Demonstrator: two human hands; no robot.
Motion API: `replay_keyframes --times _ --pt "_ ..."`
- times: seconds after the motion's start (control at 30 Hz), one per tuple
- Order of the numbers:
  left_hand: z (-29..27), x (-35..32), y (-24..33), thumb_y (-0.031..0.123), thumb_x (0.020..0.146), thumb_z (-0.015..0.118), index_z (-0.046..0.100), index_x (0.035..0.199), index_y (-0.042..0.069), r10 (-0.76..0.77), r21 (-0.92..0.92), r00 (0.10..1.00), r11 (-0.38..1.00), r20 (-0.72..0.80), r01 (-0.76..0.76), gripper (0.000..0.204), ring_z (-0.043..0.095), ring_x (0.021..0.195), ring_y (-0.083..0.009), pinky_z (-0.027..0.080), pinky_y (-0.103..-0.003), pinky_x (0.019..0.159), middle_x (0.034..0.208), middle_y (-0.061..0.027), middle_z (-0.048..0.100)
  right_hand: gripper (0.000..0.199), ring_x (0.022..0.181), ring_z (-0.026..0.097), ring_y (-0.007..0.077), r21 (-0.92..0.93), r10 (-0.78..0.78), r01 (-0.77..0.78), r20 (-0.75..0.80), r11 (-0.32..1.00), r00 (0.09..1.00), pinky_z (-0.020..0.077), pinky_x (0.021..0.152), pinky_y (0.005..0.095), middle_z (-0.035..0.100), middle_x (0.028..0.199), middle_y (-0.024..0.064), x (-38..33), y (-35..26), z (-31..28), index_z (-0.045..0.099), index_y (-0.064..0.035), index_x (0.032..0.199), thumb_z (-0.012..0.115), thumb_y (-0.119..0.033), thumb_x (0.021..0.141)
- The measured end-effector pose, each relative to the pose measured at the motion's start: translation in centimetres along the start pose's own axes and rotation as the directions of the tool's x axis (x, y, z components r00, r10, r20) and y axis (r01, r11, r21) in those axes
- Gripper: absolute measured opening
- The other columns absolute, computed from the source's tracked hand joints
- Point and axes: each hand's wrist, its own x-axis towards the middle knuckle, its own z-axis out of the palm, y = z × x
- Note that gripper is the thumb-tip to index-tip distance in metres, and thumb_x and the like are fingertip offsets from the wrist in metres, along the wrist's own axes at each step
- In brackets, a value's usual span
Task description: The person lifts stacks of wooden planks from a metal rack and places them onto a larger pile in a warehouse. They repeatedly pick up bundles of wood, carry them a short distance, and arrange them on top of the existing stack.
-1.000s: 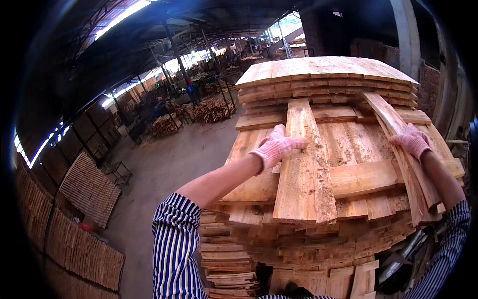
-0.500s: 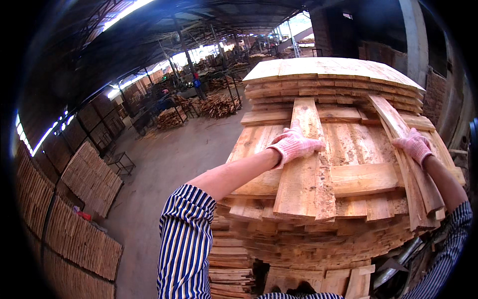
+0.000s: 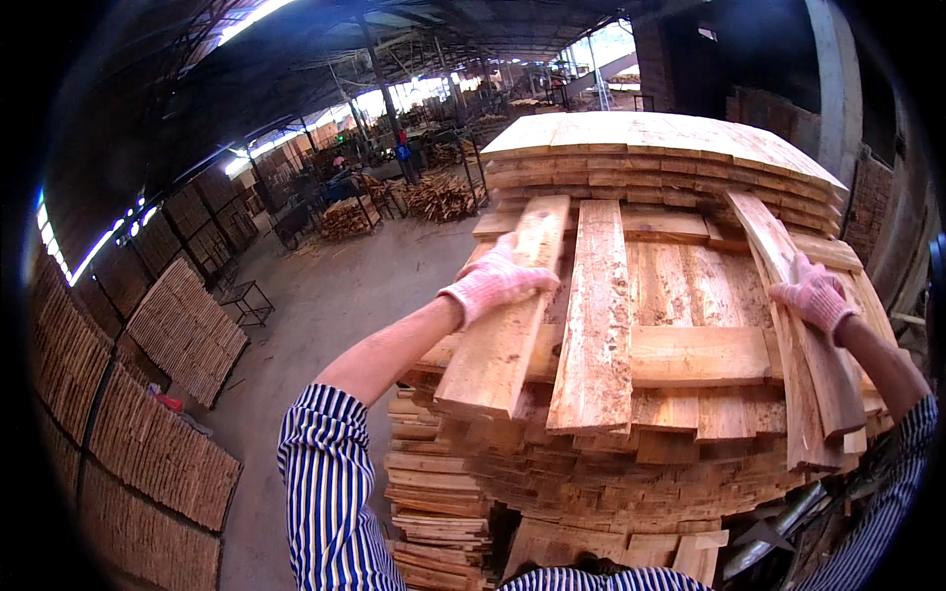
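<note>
Left board (image 3: 503, 345) is gripped by the left hand (image 3: 501, 284): glove closed round the left edge, thumb laid over the top face, other fingers partly hidden. Whether the board is raised or resting on the near crosspiece (image 3: 702, 357) can't be told.

Right-hand boards (image 3: 803, 424), a fanned pair with one lapped over the other, are held by the right hand (image 3: 816, 295): partly closed, thumb over the top face. Finger wrap is mostly hidden, so grip firmness can't be judged.

Middle board (image 3: 591, 335) is unheld, laid across the near crosspiece between the two hands. All of these are located on the near side of the stack (image 3: 591, 463), in front of the raised layers (image 3: 680, 138).

Step in hand is judged to be spreading lengthwise boards over crosspieces. For the next move, left board needs to be squared to the stack's left edge and seated flat before release; the right-hand boards then need to be separated. Near-end overhang is best checked, since tipping is possible.
</note>
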Motion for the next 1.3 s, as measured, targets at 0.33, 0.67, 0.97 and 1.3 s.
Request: replay_keyframes --times 0.33,0.67,0.97,1.3 --pt "-0.7 1.2 -7.2 0.053 0.078 0.083 0.037 0.153 -0.004 -0.026 0.108 0.99 0.993 -0.139 0.041 0.105 0.06 0.124 -0.0291 0.046 -0.037 0.108 0.139 -0.0227 0.059 0.076 0.082 0.067 0.0288 -0.095 -0.353 0.349 -0.026 0.932 0.935 0.0561 0.054 0.0358 0.059 0.108 0.0229 0.2 -10.4 3.5 0.054 -0.014 0.141 0.061 -0.064 0.085" --pt "-0.7 2.8 -8.5 0.048 0.087 0.077 0.048 0.147 0.0 0.027 -0.036 0.991 0.999 -0.131 -0.032 0.082 0.064 0.119 -0.0291 0.049 -0.038 0.102 0.135 -0.0195 0.064 0.057 0.105 0.065 0.0449 0.294 -0.474 0.482 -0.102 0.825 0.874 0.0553 0.088 0.0507 0.057 0.123 0.0359 -4.5 -25.6 7.2 0.058 -0.0057 0.13 0.055 -0.053 0.098" --pt "-1.5 1.4 -8.3 0.043 0.086 0.079 0.046 0.148 -0.003 0.015 0.021 0.989 1.0 -0.145 -0.012 0.084 0.061 0.123 -0.0266 0.047 -0.035 0.105 0.138 -0.0199 0.062 0.07 0.12 0.058 0.0487 0.348 -0.41 0.388 -0.009 0.854 0.912 0.0511 0.098 0.053 0.049 0.135 0.0356 -4.0 -27.4 7.8 0.053 -0.0077 0.142 0.057 -0.059 0.095" --pt "-3.0 4.0 -11.4 0.043 0.087 0.078 0.045 0.148 -0.006 0.041 -0.02 0.983 0.999 -0.179 -0.045 0.085 0.055 0.132 -0.031 0.041 -0.035 0.112 0.143 -0.0227 0.057 0.068 0.117 0.057 0.0494 0.395 -0.435 0.429 -0.079 0.812 0.897 0.0512 0.097 0.0533 0.048 0.132 0.0375 -3.2 -30.4 10.1 0.05 -0.003 0.141 0.059 -0.051 0.094"
